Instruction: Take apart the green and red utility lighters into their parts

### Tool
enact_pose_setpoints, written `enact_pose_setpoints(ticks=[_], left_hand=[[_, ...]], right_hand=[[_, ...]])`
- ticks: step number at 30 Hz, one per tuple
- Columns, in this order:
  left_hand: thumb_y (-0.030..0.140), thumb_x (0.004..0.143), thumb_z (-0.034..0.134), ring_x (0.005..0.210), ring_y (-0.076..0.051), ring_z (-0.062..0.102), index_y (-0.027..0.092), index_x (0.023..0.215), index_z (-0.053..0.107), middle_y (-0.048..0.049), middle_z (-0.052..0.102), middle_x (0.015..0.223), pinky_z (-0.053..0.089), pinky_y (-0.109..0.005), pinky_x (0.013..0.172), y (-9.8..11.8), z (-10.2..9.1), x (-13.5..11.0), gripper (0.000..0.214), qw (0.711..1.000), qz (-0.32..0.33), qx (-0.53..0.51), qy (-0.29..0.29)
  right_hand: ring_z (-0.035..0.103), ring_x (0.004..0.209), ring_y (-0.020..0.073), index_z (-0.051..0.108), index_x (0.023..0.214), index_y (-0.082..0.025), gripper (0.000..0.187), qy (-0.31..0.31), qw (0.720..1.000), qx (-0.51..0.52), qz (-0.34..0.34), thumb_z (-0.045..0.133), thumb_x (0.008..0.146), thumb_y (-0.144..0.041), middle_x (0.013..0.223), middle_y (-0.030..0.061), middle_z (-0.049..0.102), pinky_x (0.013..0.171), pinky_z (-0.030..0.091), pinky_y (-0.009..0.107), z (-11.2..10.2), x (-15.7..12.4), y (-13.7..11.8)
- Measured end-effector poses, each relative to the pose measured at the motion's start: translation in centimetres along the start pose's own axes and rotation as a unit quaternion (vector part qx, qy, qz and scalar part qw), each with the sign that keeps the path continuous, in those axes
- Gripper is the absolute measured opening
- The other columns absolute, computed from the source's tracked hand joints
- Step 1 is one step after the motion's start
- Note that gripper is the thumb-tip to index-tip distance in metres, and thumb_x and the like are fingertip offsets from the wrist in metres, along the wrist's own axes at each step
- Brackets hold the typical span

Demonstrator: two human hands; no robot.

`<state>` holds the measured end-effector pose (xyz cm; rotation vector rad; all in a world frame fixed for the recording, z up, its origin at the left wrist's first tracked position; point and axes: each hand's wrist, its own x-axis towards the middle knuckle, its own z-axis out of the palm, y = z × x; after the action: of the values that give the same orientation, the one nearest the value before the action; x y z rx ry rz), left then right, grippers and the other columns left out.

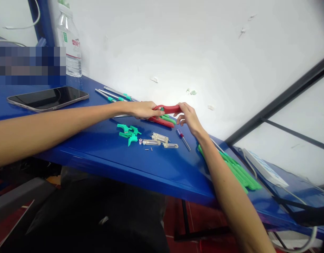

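Observation:
Both my hands hold a red curved handle piece above the back of the blue table. My left hand is closed round its looped left end, where a bit of green shows. My right hand grips the straight right end between thumb and fingertips. Under it on the table lie more red handle pieces and green ones. Nearer me are several teal trigger-shaped parts, clear plastic tubes, small springs and tiny pins. A small screwdriver lies right of the tubes.
Metal rods with teal parts lie behind my left arm. A phone and a water bottle stand at the left. Several long green handles and a white power strip are at the right, by a dark frame.

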<state>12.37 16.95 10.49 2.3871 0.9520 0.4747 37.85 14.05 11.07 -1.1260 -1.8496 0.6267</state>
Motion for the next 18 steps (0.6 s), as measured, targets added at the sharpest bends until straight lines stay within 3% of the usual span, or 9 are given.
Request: enact_pose_setpoints(ticks=[5,18], left_hand=[[0.080,0.096,0.048,0.058,-0.018,0.042,0.024,0.075,0.045,-0.0053,0.052,0.069,0.034,-0.036,0.057,0.9,0.0,-0.6,0.060,1.000,-0.027,-0.013,0.007],[0.085,0.096,0.040,0.059,-0.018,0.043,0.023,0.080,0.050,-0.0070,0.053,0.073,0.034,-0.036,0.055,1.2,0.0,-0.9,0.065,0.999,-0.038,-0.006,0.023]], right_hand=[[0.059,0.054,0.0129,0.059,0.098,-0.025,0.051,0.001,1.000,-0.002,-0.003,0.060,0.099,-0.076,0.086,0.0032,0.067,0.044,0.041,0.027,0.1,0.0,0.0],[0.060,0.055,0.0133,0.057,0.097,-0.025,0.048,-0.005,1.000,-0.016,0.006,0.059,0.100,-0.073,0.088,0.0042,0.068,0.044,0.041,0.027,0.1,0.0,-0.1]])
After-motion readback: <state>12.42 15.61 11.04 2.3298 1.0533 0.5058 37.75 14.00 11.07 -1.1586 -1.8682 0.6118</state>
